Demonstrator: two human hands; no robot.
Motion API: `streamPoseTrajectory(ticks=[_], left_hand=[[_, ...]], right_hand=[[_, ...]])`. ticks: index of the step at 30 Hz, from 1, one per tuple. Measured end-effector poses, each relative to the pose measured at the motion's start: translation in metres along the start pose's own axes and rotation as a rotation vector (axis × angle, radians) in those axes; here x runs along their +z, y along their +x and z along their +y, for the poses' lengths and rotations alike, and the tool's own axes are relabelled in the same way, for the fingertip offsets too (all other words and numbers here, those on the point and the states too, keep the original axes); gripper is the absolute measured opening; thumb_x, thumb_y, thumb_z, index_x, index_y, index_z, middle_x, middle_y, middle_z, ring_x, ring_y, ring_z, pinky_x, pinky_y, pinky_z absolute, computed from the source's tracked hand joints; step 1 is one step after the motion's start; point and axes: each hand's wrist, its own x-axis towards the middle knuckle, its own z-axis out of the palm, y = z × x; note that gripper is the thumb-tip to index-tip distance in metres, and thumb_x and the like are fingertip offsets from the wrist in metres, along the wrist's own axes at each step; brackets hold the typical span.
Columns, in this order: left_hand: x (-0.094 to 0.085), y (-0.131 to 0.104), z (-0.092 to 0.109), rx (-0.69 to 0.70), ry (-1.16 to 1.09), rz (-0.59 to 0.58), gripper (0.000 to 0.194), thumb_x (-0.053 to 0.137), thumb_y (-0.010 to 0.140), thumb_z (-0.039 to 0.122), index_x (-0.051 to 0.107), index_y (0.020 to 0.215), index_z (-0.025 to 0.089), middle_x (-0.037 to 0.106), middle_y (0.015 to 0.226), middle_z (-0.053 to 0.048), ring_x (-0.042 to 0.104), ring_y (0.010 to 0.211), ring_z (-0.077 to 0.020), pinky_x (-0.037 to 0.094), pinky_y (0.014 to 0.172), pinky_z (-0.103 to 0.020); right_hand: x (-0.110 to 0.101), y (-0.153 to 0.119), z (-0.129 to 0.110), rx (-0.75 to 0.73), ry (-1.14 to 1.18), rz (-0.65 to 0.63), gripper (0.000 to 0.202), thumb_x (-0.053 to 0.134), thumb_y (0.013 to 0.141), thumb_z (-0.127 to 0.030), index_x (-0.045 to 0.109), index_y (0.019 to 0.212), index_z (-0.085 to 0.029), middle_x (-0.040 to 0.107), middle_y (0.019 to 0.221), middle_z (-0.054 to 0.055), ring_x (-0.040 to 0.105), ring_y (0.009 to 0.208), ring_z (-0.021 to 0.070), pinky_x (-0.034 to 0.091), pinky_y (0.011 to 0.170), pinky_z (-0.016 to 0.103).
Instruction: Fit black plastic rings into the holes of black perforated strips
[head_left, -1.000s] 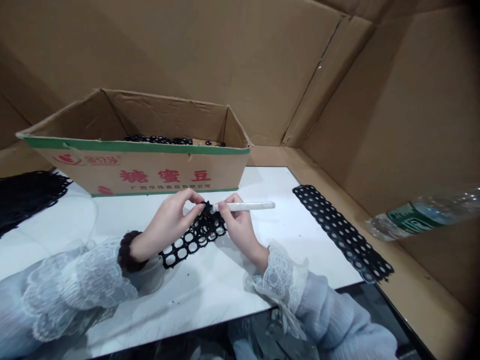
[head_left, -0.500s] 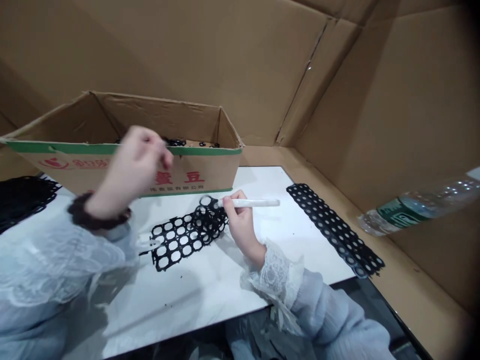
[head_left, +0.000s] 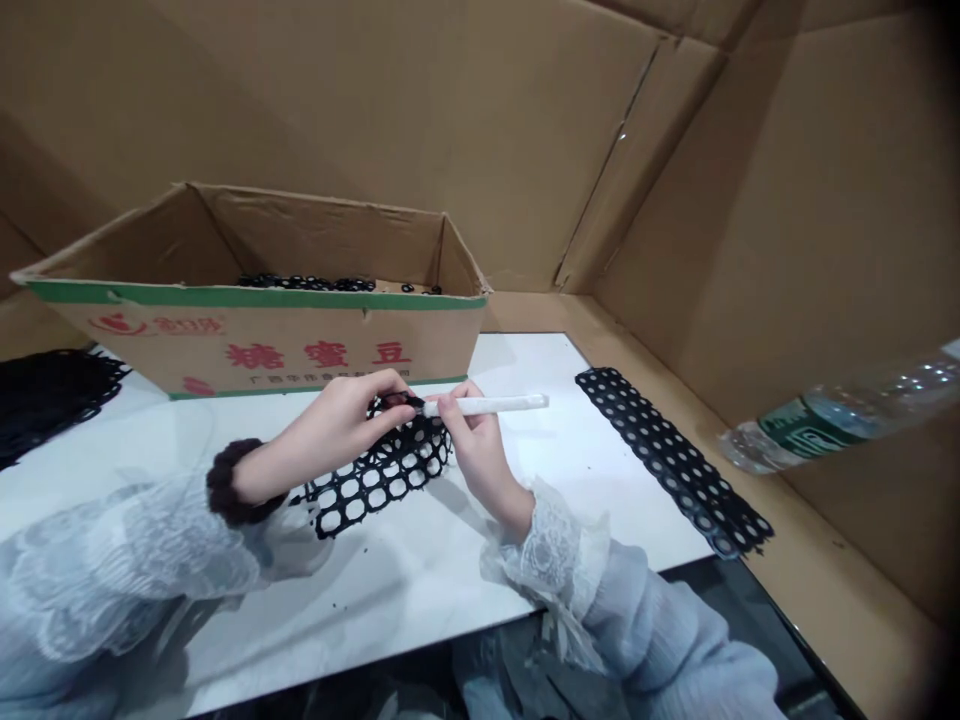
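My right hand [head_left: 482, 445] grips a white pen-like tool [head_left: 502, 404], its tip pointing left. My left hand [head_left: 337, 425] pinches a loose black ring piece [head_left: 390, 402] at that tip. Beneath both hands a black sheet of joined rings [head_left: 375, 490] lies on the white board [head_left: 390, 600]. My left hand hides part of the sheet's upper left side.
An open cardboard box [head_left: 300, 335] holding black rings stands behind the hands. A stack of black ring sheets [head_left: 667, 455] lies at the right, another black pile [head_left: 56, 400] at the far left. A clear bottle [head_left: 832, 415] is by the right cardboard wall.
My left hand has come down and right from in front of the box to the tool's tip, closing on the black ring piece. My right hand has hardly moved.
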Motion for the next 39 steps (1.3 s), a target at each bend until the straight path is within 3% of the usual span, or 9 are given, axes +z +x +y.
streamPoseTrajectory(ticks=[4,8,15,23,27,29,32,36,39], left_hand=[[0.006,-0.002,-0.005,-0.203,-0.223,0.005,0.028,0.054,0.079,0.044,0.060,0.076,0.017,0.065,0.072,-0.001,0.057,0.067,-0.0159,0.039,0.061,-0.024],[0.006,-0.002,-0.004,-0.343,-0.458,-0.001,0.026,0.062,0.074,0.041,0.058,0.071,0.016,0.065,0.067,0.000,0.058,0.064,-0.0147,0.040,0.058,-0.023],[0.012,-0.008,-0.004,-0.368,-0.561,0.009,0.029,0.063,0.074,0.044,0.061,0.071,0.016,0.067,0.071,-0.002,0.060,0.070,-0.0164,0.042,0.064,-0.024],[0.021,-0.013,-0.010,-0.354,-0.783,-0.071,0.028,0.062,0.077,0.039,0.063,0.096,0.018,0.066,0.094,-0.004,0.059,0.091,-0.0213,0.042,0.081,-0.031],[0.019,-0.015,-0.005,-0.408,-0.854,-0.122,0.031,0.059,0.079,0.041,0.061,0.100,0.019,0.065,0.099,-0.005,0.056,0.097,-0.0233,0.041,0.084,-0.034],[0.016,-0.015,-0.002,-0.410,-0.804,-0.115,0.032,0.056,0.080,0.045,0.059,0.098,0.019,0.063,0.100,-0.005,0.055,0.098,-0.0233,0.041,0.083,-0.033],[0.013,-0.013,-0.001,-0.340,-0.555,-0.085,0.035,0.054,0.080,0.051,0.056,0.093,0.019,0.062,0.092,-0.004,0.056,0.091,-0.0222,0.042,0.077,-0.032],[0.015,-0.011,-0.006,-0.148,-0.208,0.136,0.031,0.055,0.080,0.044,0.051,0.099,0.019,0.060,0.093,-0.003,0.056,0.087,-0.0197,0.041,0.077,-0.030],[0.018,-0.010,-0.011,-0.110,-0.094,0.271,0.028,0.049,0.085,0.038,0.048,0.106,0.020,0.061,0.098,-0.004,0.058,0.089,-0.0192,0.043,0.076,-0.029]], right_hand=[[0.002,-0.003,-0.002,0.007,0.000,-0.024,0.025,0.051,0.084,-0.040,0.041,0.070,-0.021,0.056,0.072,-0.001,0.052,0.074,0.0131,0.040,0.073,0.027],[0.001,-0.004,-0.001,-0.010,-0.063,0.008,0.026,0.051,0.085,-0.039,0.041,0.069,-0.021,0.050,0.067,-0.003,0.046,0.064,0.0115,0.037,0.065,0.026],[-0.001,-0.002,0.002,-0.043,-0.151,0.020,0.025,0.049,0.086,-0.038,0.043,0.070,-0.020,0.045,0.067,-0.003,0.043,0.064,0.0114,0.036,0.063,0.025],[0.000,-0.001,0.008,-0.287,-0.452,0.039,0.023,0.047,0.087,-0.030,0.042,0.068,-0.020,0.042,0.078,0.001,0.045,0.077,0.0134,0.038,0.072,0.027],[-0.005,0.003,0.008,-0.312,-0.514,0.065,0.024,0.048,0.086,-0.030,0.040,0.065,-0.020,0.042,0.075,0.001,0.045,0.077,0.0147,0.038,0.072,0.029],[-0.007,0.003,0.006,-0.273,-0.460,0.049,0.024,0.047,0.087,-0.031,0.040,0.066,-0.020,0.044,0.074,0.000,0.046,0.076,0.0142,0.038,0.072,0.029],[-0.007,0.003,0.004,-0.166,-0.304,-0.007,0.023,0.047,0.087,-0.035,0.043,0.070,-0.020,0.045,0.069,-0.002,0.045,0.067,0.0119,0.037,0.065,0.026],[-0.005,0.004,0.004,-0.065,-0.129,-0.025,0.027,0.050,0.086,-0.038,0.041,0.068,-0.020,0.042,0.064,-0.004,0.042,0.059,0.0099,0.036,0.058,0.024],[-0.003,0.004,0.005,-0.027,-0.056,-0.051,0.028,0.053,0.083,-0.037,0.040,0.067,-0.019,0.045,0.067,-0.003,0.045,0.062,0.0098,0.038,0.060,0.024]])
